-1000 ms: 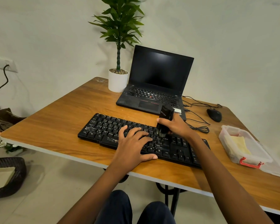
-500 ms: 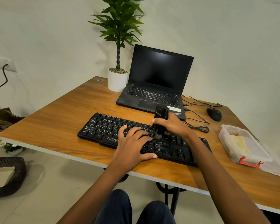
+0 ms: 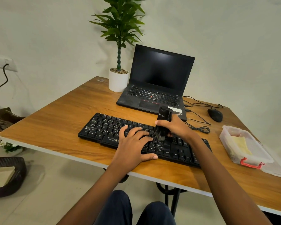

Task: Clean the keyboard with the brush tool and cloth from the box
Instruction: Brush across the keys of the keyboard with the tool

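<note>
Now the right hand [image 3: 175,127] grips the black brush [image 3: 162,123] upright, bristles on the keyboard [image 3: 104,127] in the middle of the frame. The left hand [image 3: 135,146] rests flat there, fingers spread.

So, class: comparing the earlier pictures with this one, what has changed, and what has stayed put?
The right hand, gripping the brush, swept it slightly leftward across the keyboard, bristles on the keys. Nothing was picked up or let go. The left hand stayed flat on the keyboard; the box, cloth, laptop and mouse did not move.
</note>
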Demonstrator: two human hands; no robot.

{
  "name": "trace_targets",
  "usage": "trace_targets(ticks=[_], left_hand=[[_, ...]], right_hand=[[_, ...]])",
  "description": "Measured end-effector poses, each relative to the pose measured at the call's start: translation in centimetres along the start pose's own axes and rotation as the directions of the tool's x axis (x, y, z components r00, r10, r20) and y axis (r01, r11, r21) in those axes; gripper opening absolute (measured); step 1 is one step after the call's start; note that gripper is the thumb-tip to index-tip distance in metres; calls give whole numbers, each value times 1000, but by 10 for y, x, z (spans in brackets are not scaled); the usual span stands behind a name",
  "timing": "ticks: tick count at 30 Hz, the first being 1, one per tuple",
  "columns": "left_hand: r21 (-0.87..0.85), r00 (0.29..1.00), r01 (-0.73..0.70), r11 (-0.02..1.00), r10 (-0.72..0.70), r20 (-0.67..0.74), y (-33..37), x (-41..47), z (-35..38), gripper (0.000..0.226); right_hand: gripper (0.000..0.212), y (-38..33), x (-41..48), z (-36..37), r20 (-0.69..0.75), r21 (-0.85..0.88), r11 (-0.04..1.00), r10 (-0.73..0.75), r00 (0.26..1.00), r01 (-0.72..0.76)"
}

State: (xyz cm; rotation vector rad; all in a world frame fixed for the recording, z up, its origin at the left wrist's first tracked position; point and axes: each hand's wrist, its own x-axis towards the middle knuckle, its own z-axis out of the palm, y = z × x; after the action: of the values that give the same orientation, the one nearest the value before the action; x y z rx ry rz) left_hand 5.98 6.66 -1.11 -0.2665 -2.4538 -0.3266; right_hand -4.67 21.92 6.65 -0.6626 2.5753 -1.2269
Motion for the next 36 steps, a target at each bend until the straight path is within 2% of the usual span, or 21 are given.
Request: trace_targets(ticks=[2, 5, 9, 13, 16, 20, 24, 27, 31, 34, 36], left_hand=[[-5, 1000, 0, 1000, 0, 3, 0, 1, 0, 60], [-6, 1000, 6, 1000, -6, 14, 0, 0, 0, 60], [0, 1000, 6, 1000, -6, 19, 0, 0, 0, 60], [7, 1000, 6, 1000, -6, 26, 0, 0, 0, 60], [8, 1000, 4, 1000, -5, 20, 0, 0, 0, 60], [12, 1000, 3, 1000, -3, 19, 0, -1, 1, 60], [6, 1000, 5, 1000, -5, 21, -1, -1, 1, 60], [2, 1000, 4, 1000, -4, 18, -1, -1, 1, 60], [-1, 1000, 6, 1000, -6, 13, 0, 0, 1, 60], [0, 1000, 5, 1000, -5, 13, 0, 0, 1, 60], [7, 1000, 7, 1000, -8, 18, 0, 0, 1, 61]], right_hand=[[17, -1, -4, -1, 6, 1, 1000, -7, 1000, 7], [19, 1, -7, -3, -96, 3, 1000, -21, 995, 21], [19, 2, -14, -2, -10, -17, 1000, 5, 1000, -6], [21, 5, -17, -3, -107, -3, 999, -32, 994, 32], [16, 2, -21, -3, -10, 10, 1000, -6, 1000, 6], [25, 2, -18, -1, -102, -24, 999, -28, 994, 25], [21, -3, -16, 3, 8, -22, 1000, 3, 1000, -3], [20, -5, -13, 2, -63, -63, 998, -17, 998, 13], [18, -9, -19, 5, 0, -66, 998, 5, 1000, -5], [18, -8, -20, 4, -85, -81, 996, -30, 996, 23], [18, -4, -23, 6, -82, -55, 998, -23, 996, 18]])
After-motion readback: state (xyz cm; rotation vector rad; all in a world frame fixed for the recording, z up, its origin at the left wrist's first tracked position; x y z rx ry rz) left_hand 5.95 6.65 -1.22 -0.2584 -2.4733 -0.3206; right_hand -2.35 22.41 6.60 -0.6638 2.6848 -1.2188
